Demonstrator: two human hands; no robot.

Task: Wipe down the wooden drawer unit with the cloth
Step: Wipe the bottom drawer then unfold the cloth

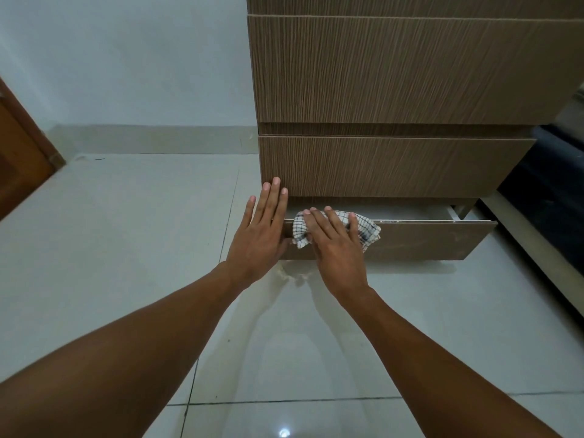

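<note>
The wooden drawer unit (pixel 395 74) rises at the upper right, its brown fronts finely grooved. Its bottom drawer (pixel 426 240) is pulled out a little, showing a pale inner rim. A white checked cloth (pixel 368 227) lies bunched over the left part of that drawer's top edge. My right hand (pixel 338 248) lies flat on the cloth with fingers spread, pressing it against the drawer front. My left hand (pixel 262 229) rests flat with fingers extended at the drawer's left corner, fingertips touching the lower edge of the drawer above. It holds nothing.
Glossy pale floor tiles (pixel 126 248) stretch in front and to the left. A white wall with a tiled skirting (pixel 142 139) runs behind. A brown wooden door (pixel 19 159) stands at the far left. A dark object (pixel 550 210) sits on the right beside the unit.
</note>
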